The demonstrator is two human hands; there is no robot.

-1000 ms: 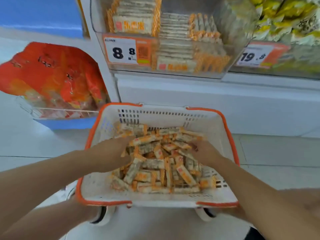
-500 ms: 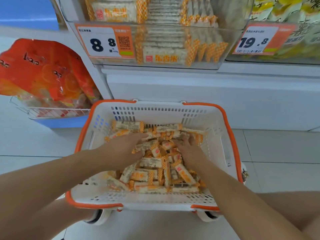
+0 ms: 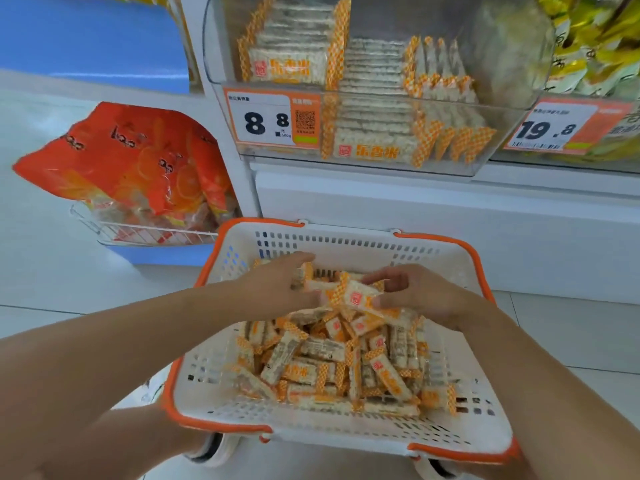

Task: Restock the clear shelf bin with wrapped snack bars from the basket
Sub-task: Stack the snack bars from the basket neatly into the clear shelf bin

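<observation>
- A pale tiled floor (image 3: 571,341) carries a white basket (image 3: 346,429) with an orange rim, loose wrapped snack bars (image 3: 322,362) heaped inside.
- A white shelf (image 3: 398,188) holds the clear shelf bin (image 3: 498,133), with bars stacked in rows.
- A wire rack (image 3: 145,233) on a blue base (image 3: 162,254) holds orange bags (image 3: 131,161).

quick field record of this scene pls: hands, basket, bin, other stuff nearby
left hand: grips snack bars
right hand: grips the same bunch of bars
basket: white, orange rim, loose bars piled inside
clear shelf bin: above basket, bars stacked at left and middle, right part bare
price tag: reads 8.8
orange bags: in wire rack, left
</observation>
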